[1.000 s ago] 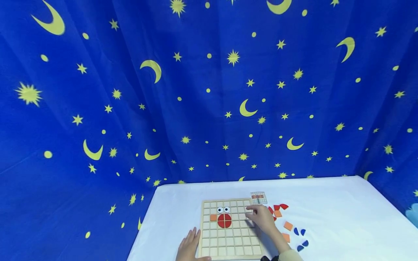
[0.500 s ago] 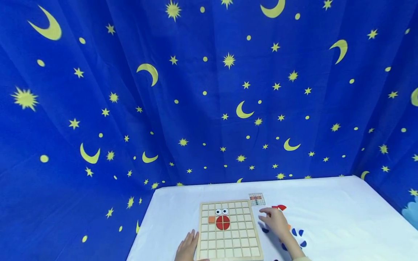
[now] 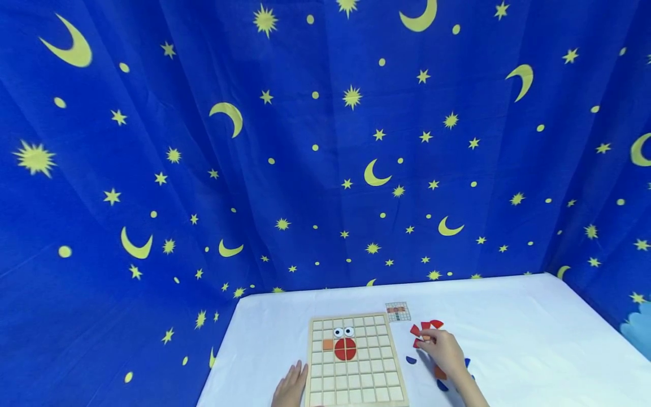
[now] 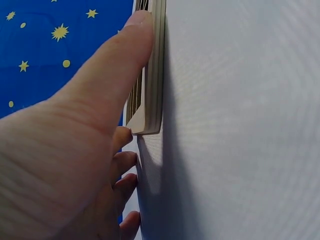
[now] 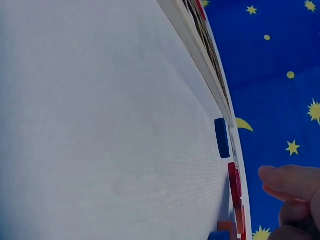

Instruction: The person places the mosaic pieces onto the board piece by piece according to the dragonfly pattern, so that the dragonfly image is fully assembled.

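A wooden grid board [image 3: 373,370] lies on the white table. Set in its cells are two googly-eye pieces [image 3: 343,332], an orange square [image 3: 328,344] and a red disc of quarter pieces [image 3: 345,349]. My left hand [image 3: 290,385] rests at the board's near left corner, fingers straight, with the thumb [image 4: 132,37] lying along the frame in the left wrist view. My right hand [image 3: 442,351] is over the loose pieces right of the board, fingertips beside red quarter pieces [image 3: 425,325]. Nothing shows between its thumb and forefinger in the right wrist view.
A small pattern card [image 3: 398,311] lies at the board's far right corner. A blue half-round piece [image 3: 411,360] sits between board and right hand; another blue piece [image 3: 442,385] and an orange piece [image 3: 439,373] lie partly under the forearm. A blue star-print curtain [image 3: 305,169] hangs behind.
My right hand has moved from over the board's right edge rightward to the loose red and orange pieces. My left hand stays at the board's corner. The head view has shifted slightly.
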{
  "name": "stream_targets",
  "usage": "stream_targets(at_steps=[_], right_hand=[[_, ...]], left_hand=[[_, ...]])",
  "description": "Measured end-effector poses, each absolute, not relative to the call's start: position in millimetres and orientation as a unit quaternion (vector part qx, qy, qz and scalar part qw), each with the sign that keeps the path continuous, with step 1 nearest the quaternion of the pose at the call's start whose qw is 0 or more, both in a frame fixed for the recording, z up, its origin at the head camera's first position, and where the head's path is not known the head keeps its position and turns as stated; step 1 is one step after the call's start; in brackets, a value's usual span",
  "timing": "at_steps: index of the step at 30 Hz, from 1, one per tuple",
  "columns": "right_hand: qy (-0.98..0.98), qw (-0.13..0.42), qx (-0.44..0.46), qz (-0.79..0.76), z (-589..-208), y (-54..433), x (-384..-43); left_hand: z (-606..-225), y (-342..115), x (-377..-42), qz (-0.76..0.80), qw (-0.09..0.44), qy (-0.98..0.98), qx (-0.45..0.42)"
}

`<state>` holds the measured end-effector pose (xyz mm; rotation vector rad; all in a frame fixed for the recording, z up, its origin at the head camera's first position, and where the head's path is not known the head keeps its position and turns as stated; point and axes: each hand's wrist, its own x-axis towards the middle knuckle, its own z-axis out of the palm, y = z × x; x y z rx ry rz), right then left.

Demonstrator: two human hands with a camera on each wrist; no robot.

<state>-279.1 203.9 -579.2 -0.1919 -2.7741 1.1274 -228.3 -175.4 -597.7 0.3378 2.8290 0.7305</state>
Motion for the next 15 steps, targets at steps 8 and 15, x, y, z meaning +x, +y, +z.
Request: stream_targets(at_steps=[8,15], right_hand=[[-0.926,0.048,-0.097,0.362,-582.0,214.6,-273.3],[-0.929,0.051,-0.105,0.351,-582.0,227.6,-266.3]], left_hand=[[-599.7,-175.8,-230.2,0.236,0.101,0.96,0.112],[-596.5,-175.0,-228.9,0.241,0.105,0.959,0.108]])
